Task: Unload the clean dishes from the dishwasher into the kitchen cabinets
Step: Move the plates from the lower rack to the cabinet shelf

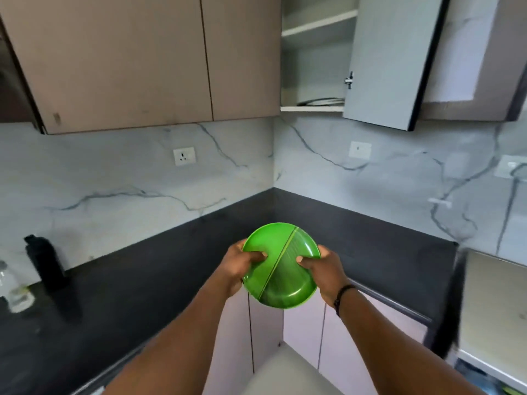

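Observation:
Two green plates (pixel 281 266) overlap each other at chest height over the corner of the dark countertop (pixel 142 280). My left hand (pixel 239 263) grips their left edge, thumb on top. My right hand (pixel 322 266) grips the right edge, a dark band on its wrist. Above and to the right, an upper cabinet (pixel 313 67) stands with its door (pixel 390 61) swung open. White shelves show inside, and a dark-rimmed plate (pixel 319 102) lies on the lowest shelf. The dishwasher is only partly in view at the bottom right edge (pixel 490 377).
A black bottle (pixel 45 263) and a clear jar (pixel 14 292) stand on the counter at the left. Wall sockets (pixel 184 156) sit on the marble backsplash. Closed beige upper cabinets (pixel 128 58) hang at the left. Pale lower cabinet doors (pixel 302 337) lie below my hands.

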